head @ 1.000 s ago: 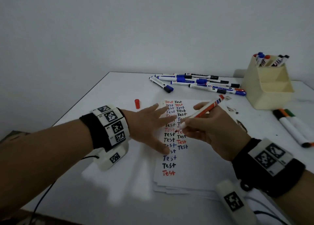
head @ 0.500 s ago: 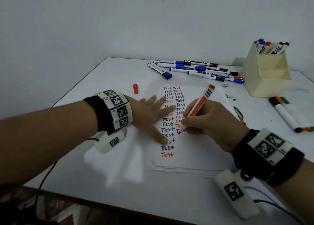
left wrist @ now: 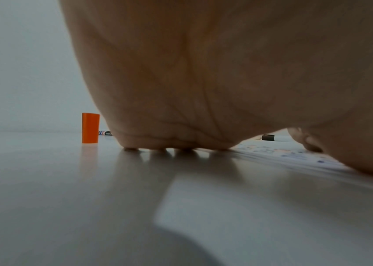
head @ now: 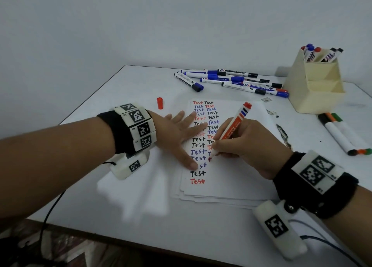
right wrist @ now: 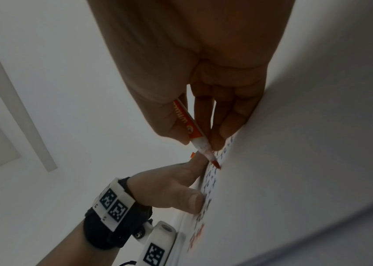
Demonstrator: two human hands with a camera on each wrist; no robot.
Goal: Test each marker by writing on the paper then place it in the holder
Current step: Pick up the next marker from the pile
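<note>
Orange cap [head: 159, 103] stands upright on the tabletop [head: 100, 196], far left, needed for recapping. Left hand [head: 177, 134] lies flat, fingers straight and spread, pinning the paper [head: 231, 178]; keep that pressure so the sheet doesn't slide. Right hand [head: 243, 143] has fingers curled around the orange marker [head: 234, 126], tip touching the paper in the second column. Advice: light, even strokes, finish the word, then check ink. Holder [head: 316, 85] sits far right, partly filled; untested markers [head: 231, 79] lie beside it.

left hand [head: 179, 133] flat, fingers spread, palm down, right hand [head: 241, 145] curled in a writing grip
</note>
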